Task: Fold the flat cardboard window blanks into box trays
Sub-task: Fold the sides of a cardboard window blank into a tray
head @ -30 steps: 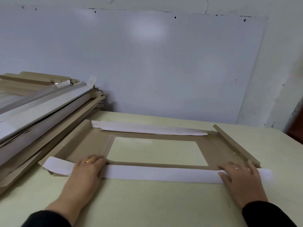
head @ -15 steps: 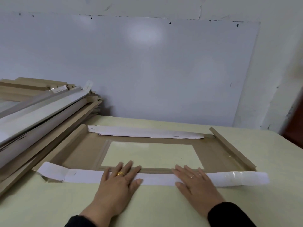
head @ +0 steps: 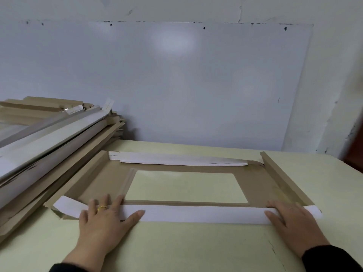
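Observation:
A brown cardboard window blank (head: 257, 185) lies flat on the pale green table (head: 196, 248), its clear rectangular window in the middle. Its near long flap (head: 196, 213), white side up, is folded over toward the window. My left hand (head: 106, 218) presses flat on the left part of that flap, fingers spread, a gold ring on one finger. My right hand (head: 290, 218) presses flat on the flap's right end. The far flap (head: 176, 159) lies folded over, white side up. The right side flap (head: 282, 177) stands partly raised, and the left side flap (head: 86, 173) is tilted up.
A tall slanting stack of folded cardboard trays and blanks (head: 45, 146) fills the left side of the table, close to the blank's left flap. A pale sheet (head: 176, 85) covers the wall behind. The table's right edge (head: 353, 169) runs near a dark object.
Both hands slid apart along the near flap from its middle: the left hand moved left, the right hand moved out to the flap's right end.

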Motion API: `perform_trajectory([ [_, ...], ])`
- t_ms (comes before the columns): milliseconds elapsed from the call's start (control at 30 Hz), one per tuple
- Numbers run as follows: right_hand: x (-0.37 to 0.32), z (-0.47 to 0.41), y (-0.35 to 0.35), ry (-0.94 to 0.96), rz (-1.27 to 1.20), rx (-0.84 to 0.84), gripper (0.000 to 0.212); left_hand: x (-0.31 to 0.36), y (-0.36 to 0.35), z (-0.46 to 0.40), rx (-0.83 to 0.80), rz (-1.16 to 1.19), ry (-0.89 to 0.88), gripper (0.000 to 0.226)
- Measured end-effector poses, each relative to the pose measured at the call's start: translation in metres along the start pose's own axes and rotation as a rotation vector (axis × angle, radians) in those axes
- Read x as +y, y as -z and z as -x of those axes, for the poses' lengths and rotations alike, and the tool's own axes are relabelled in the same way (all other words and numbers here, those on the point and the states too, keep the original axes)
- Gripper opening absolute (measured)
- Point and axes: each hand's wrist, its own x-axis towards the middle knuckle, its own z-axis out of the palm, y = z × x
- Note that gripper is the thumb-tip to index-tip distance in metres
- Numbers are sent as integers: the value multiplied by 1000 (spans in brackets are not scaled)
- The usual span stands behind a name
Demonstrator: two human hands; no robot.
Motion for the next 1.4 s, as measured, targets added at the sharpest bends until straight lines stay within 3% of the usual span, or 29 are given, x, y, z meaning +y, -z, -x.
perform_trajectory([
  [133, 8, 7, 10, -27, 167, 106, 19, -4, -4, -5, 40, 28, -37, 72],
  [267, 20, 12, 13, 34, -22, 358, 25, -6, -5, -7, 95, 72, -80, 67],
  [433, 12, 17, 24, -89, 65, 94, 27, 1, -8, -7, 204, 229, -126, 59],
  [600, 4, 23, 31, -140, -17, 154, 40, 19, -7, 3, 298, 255, -275, 51],
  [733, -27, 28, 37, 168, 114, 346, 36, 38, -5, 18, 311, 183, -536, 67],
  [867, -66, 35, 32, 393, 162, 508, 33, 61, -12, 37, 153, 339, -687, 67],
  [967, -92, 47, 34, 392, 128, 363, 24, 75, -15, 49, 102, 308, -784, 66],
  [1033, -107, 52, 41, 313, 62, 168, 33, 79, -7, 59, 78, 255, -845, 76],
  [1100, -117, 57, 33, 255, -87, 36, 37, 83, -7, 66, 161, 216, -901, 77],
  [1133, -122, 60, 32, 272, -119, 35, 37, 87, -8, 68, 140, 195, -906, 74],
  [1200, -134, 62, 33, 381, -122, 209, 31, 91, -10, 70, 156, 156, -918, 49],
  [1300, -148, 71, 31, 406, -343, -64, 34, 84, -8, 63, 242, 140, -913, 39],
  [1400, -134, 68, 44, 470, -315, -186, 52, 63, -13, 45, 121, 299, -716, 25],
])
